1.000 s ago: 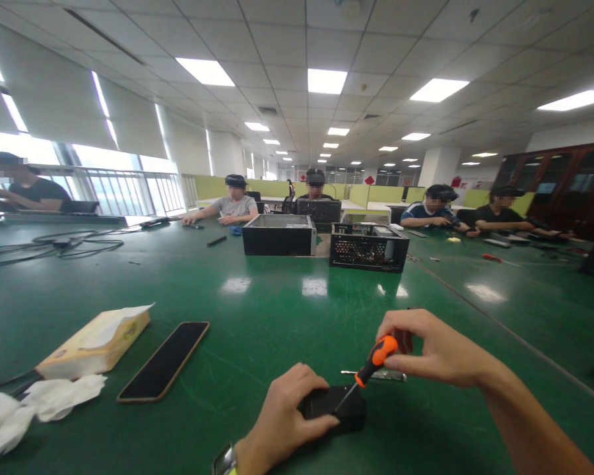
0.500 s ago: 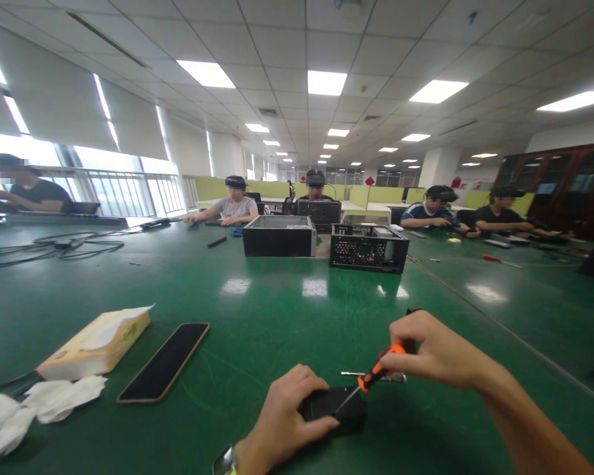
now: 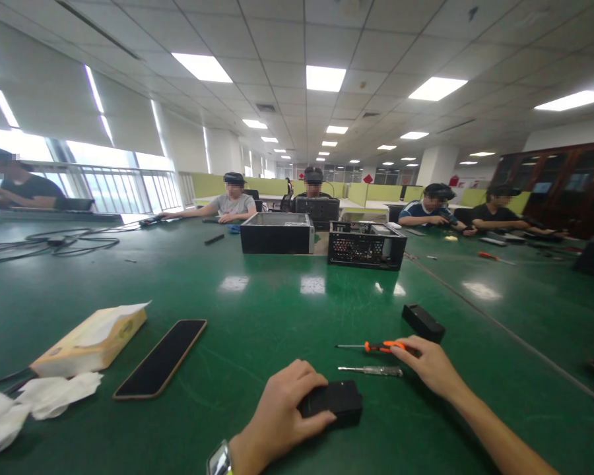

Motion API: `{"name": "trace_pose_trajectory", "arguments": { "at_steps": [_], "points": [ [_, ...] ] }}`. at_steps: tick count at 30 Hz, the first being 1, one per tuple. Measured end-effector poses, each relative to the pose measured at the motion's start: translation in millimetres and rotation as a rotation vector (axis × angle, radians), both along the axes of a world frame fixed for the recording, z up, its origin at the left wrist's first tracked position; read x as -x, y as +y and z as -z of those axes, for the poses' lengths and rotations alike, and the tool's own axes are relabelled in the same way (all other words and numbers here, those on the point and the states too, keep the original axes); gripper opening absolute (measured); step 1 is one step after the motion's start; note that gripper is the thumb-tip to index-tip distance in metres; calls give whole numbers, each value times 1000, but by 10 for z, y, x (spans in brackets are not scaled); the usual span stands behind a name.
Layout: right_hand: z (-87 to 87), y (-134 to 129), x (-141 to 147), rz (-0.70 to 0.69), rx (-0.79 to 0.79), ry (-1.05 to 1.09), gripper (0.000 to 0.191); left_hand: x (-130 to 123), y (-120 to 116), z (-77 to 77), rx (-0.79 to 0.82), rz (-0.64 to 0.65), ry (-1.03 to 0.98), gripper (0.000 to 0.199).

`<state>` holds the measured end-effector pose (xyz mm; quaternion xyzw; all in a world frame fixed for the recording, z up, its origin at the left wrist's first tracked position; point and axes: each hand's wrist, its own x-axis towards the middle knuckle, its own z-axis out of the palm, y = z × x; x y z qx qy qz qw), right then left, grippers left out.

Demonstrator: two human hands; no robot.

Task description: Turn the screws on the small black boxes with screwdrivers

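My left hand (image 3: 287, 412) is closed round the near end of a small black box (image 3: 344, 401), thumb on the near side and fingers over the far side. The box lies on the green table. In my right hand (image 3: 428, 363) is the end of an orange and black handle of a screwdriver (image 3: 373, 346), pinched between thumb and fingers. Its shaft points left, level and low over the table. Just below it lies a second screwdriver with a clear handle (image 3: 376, 371). Another black box (image 3: 423, 322) rests beyond my right hand.
On the left are a phone (image 3: 161, 359), a tissue pack (image 3: 92, 340) and crumpled tissues (image 3: 59, 396). Two open computer cases (image 3: 277, 236) (image 3: 366, 247) stand farther back. Cables (image 3: 54, 241) lie at the far left. Several people sit around the table; another orange screwdriver (image 3: 495, 257) lies far right.
The screwdriver's tip has left the black box. My right hand has moved it up and right, and turned it from steep to level. My left hand stays on the box.
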<state>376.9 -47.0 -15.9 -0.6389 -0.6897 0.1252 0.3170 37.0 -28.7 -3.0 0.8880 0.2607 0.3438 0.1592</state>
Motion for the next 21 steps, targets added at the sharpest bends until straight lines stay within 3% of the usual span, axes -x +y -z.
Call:
{"name": "trace_pose_trajectory", "arguments": {
  "at_steps": [7,14,21],
  "points": [
    [-46,-27,112,22,19,-89,44,-11,-1,0,0,-12,-2,26],
    [-196,-148,357,-196,95,-283,15,-7,-16,3,-11,-6,-25,21],
    [-430,-288,105,-359,200,31,24,-11,-14,-2,-33,-11,-15,19]
  ]
}}
